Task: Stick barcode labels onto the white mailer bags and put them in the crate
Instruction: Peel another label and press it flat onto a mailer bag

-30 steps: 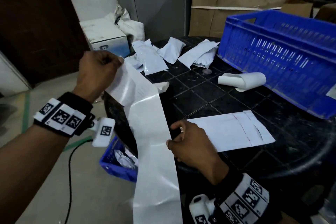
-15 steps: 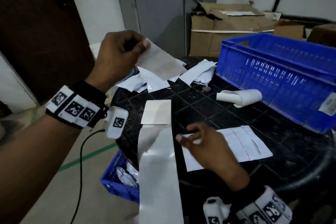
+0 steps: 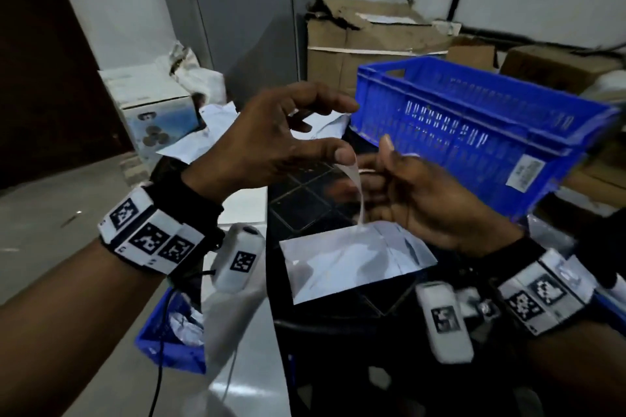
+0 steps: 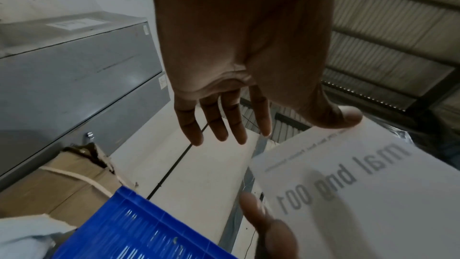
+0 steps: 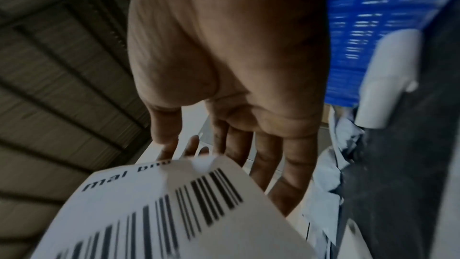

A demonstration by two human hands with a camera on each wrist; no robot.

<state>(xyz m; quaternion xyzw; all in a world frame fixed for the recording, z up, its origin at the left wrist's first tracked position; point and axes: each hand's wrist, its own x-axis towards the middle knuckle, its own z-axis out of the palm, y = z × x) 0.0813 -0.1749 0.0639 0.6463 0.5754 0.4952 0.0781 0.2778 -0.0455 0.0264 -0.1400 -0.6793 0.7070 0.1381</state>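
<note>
Above the black tiled table (image 3: 305, 206), my two hands meet with a barcode label (image 5: 161, 214) between them. The label shows edge-on in the head view as a thin curved strip (image 3: 359, 193). My left hand (image 3: 338, 132) has its fingers spread and straight, and only its thumb tip (image 4: 348, 119) touches the label's (image 4: 361, 184) top corner. Facing it, my right hand (image 3: 376, 162) holds the label with curled fingers. A white mailer bag (image 3: 355, 264) lies flat on the table just below. The big blue crate (image 3: 474, 132) stands at the back right.
Label backing strip (image 3: 233, 322) hangs off the table's left edge over a small blue crate (image 3: 169, 345) on the floor. More white bags (image 3: 216, 132) lie at the table's far side. A label roll (image 5: 388, 78) lies by the big crate. Cardboard boxes (image 3: 372, 44) stand behind.
My left hand has carried the peeled label from up left down to the right hand, which rose from the bag to meet it. The backing strip now hangs loose.
</note>
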